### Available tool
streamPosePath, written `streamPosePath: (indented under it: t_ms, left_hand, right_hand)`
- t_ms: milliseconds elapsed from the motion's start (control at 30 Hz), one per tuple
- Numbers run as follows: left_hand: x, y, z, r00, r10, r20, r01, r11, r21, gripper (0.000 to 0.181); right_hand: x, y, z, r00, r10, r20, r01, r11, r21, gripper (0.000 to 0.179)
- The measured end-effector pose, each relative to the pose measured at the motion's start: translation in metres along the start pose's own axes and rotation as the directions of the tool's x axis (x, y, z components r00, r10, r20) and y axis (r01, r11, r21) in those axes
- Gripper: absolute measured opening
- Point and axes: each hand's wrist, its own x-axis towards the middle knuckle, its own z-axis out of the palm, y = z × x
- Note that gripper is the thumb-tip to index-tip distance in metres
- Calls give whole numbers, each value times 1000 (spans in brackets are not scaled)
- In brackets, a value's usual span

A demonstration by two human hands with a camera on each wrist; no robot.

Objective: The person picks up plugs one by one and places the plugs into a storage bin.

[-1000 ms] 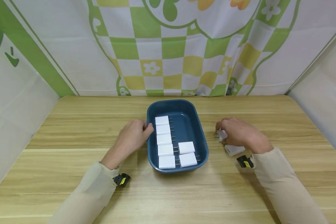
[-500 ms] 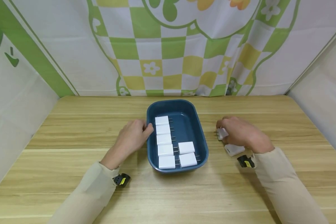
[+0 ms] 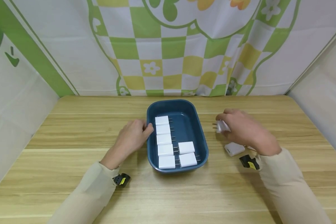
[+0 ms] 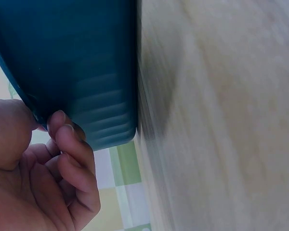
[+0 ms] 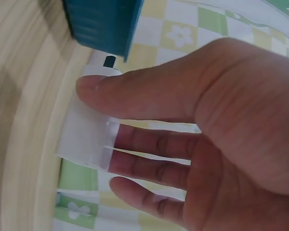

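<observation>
A dark blue tray point(image 3: 200, 130) stands on the table with several white charger plugs inside, in a full left column and a short right one at the near end. My left hand point(image 3: 133, 133) pinches the tray's left rim between thumb and curled fingers, seen closely on the blue wall point(image 4: 94, 86) in the left wrist view. To the right of the tray, my right hand point(image 3: 243, 129) pinches a white charger plug point(image 3: 222, 126), its prongs pointing left toward the tray. In the right wrist view thumb and fingers clasp that plug point(image 5: 84, 125).
Another white charger plug point(image 3: 234, 149) lies on the wooden table point(image 3: 179, 199) below my right hand. Part of a further white thing point(image 3: 251, 148) shows by the right wrist. A patterned green and white cloth point(image 3: 148, 46) hangs behind the table.
My right hand has risen off the table with the charger plug and moved slightly away from me, uncovering more of the plug lying below. The left hand and tray have stayed still.
</observation>
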Motion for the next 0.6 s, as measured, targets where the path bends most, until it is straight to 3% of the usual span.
streamPosePath:
  t_ms: [300, 600]
  left_hand:
    - [0, 1, -1, 1000, -7, 2, 7, 1000, -4, 43]
    - [0, 0, -1, 1000, -3, 2, 3, 1000, -8, 43]
  right_hand:
    - [-3, -8, -6, 993, -62, -96, 60, 998, -32, 43]
    - [-3, -19, -12, 990, -68, -126, 66, 998, -20, 43]
